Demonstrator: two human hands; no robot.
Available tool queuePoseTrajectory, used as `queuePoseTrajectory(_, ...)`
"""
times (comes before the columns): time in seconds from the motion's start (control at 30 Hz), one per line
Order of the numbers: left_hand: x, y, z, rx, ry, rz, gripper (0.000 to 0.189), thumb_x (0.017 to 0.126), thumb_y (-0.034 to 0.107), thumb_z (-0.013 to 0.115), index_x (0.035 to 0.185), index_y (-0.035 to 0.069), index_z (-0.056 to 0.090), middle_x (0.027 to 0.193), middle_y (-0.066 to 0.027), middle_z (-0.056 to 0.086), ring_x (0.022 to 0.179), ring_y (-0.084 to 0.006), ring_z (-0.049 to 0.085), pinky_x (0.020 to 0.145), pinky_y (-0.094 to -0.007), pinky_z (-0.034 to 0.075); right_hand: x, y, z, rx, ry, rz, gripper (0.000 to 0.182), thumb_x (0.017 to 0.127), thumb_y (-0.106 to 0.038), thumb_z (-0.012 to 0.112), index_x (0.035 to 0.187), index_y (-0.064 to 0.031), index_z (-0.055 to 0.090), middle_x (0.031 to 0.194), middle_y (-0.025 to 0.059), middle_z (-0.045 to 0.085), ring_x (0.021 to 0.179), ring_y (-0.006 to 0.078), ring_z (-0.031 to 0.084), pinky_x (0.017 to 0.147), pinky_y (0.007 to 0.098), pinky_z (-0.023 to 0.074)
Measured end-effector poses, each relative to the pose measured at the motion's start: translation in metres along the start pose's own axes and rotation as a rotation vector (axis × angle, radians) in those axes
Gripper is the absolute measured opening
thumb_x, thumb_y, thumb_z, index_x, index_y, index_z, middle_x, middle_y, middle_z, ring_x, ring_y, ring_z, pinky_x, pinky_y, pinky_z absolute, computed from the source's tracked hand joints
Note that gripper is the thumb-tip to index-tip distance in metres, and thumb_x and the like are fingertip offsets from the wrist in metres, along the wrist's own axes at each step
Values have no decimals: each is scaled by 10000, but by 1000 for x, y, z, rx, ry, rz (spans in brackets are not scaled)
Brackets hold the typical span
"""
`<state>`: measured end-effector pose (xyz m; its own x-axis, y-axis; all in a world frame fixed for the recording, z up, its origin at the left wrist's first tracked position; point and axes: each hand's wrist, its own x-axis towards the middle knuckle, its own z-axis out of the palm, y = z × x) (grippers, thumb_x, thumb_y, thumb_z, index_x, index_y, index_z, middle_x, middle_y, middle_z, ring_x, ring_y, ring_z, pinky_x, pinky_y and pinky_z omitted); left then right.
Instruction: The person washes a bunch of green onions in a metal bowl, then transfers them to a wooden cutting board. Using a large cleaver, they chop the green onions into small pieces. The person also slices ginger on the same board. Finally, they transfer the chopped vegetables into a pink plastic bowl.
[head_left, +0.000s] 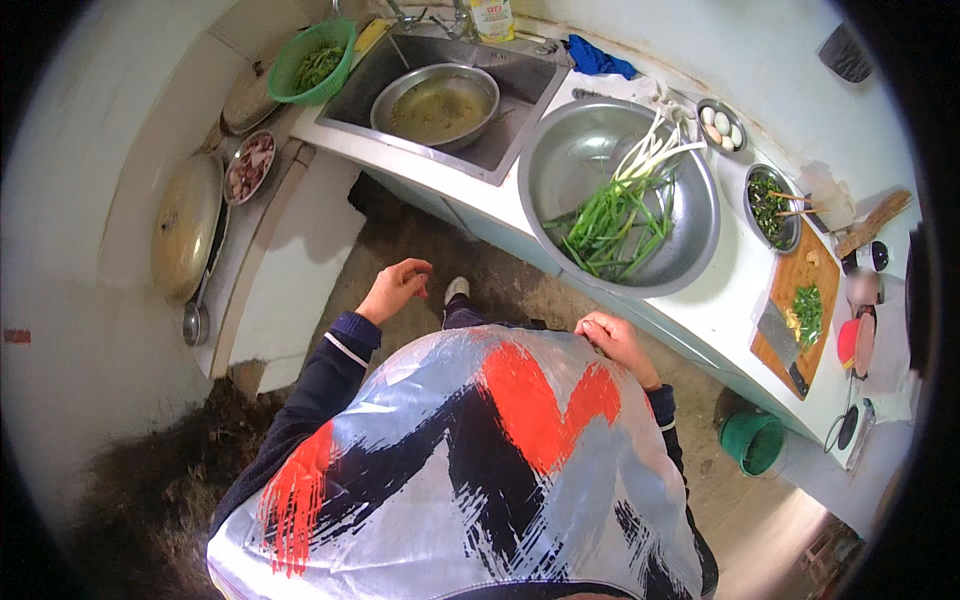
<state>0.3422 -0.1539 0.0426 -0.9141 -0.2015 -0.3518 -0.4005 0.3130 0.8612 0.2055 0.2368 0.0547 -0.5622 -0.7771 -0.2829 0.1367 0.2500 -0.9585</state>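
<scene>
My left hand (396, 290) hangs over the floor in front of the patterned apron (480, 465), its fingers loosely curled; whether they meet cannot be told. At the apron's right side my right hand (619, 346) touches or lies close to the cloth, with its fingers partly hidden. Beyond it on the white counter (487, 202) stands a large metal basin (536, 217) holding green onions (615, 225). A smaller metal bowl (381, 124) of cloudy water sits in the sink (517, 142).
Left are a green basket (283, 64) of greens, a bowl of meat pieces (251, 166), a large pot lid (180, 225) and a ladle (196, 324). Right are eggs (721, 122), a bowl of chopped greens (766, 206), and a cutting board (814, 255) with a cleaver (780, 334). A green bucket (752, 444) stands below.
</scene>
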Motion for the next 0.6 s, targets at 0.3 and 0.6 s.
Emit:
queuePoseTrajectory(0.3,97,-95,-188,69,129,14,247,893,98,525,1115,1,575,864,-55,655,794,-129,616,695,-267,492,176,-34,112,76,142,-23,180,930,-181,539,924,-8,585,790,15,598,691,69,530,635,213,435)
queuePoseTrajectory(0.6,248,-78,-278,-100,22,267,269,937,145,516,1163,0,535,978,-63,609,870,-135,602,752,-256,497,345,-65,121,306,362,72,338,932,-199,534,1213,-47,421,991,118,591,753,167,640,620,254,526)
